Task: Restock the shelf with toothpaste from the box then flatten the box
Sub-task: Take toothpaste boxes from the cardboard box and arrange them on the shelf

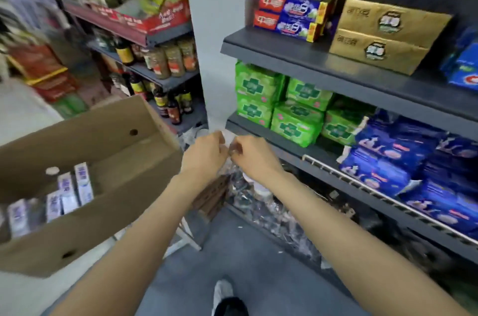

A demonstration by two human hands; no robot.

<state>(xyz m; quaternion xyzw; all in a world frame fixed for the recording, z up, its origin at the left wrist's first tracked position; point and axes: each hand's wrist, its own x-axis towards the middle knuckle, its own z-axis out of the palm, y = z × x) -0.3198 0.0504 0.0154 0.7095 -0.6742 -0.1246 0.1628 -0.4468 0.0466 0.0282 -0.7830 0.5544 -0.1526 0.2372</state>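
An open cardboard box (108,214) stands at the left, raised off the floor, with several white and purple toothpaste cartons (68,192) upright inside. On the upper dark shelf (292,56) lie red and blue toothpaste cartons (292,15) next to gold cartons (382,33). My left hand (207,153) and my right hand (252,156) meet in front of the lower shelf edge. Both pinch a small piece of clear plastic film (232,151) between them. The film is blurred and more of it seems to hang below the hands.
Green packs (279,106) and blue packs (413,160) fill the shelf below, behind a wire rail (375,191). Bottles and jars (165,59) line the shelves at the back left. Crinkled plastic (258,199) lies low on the bottom shelf. My shoe (222,292) is on the grey floor.
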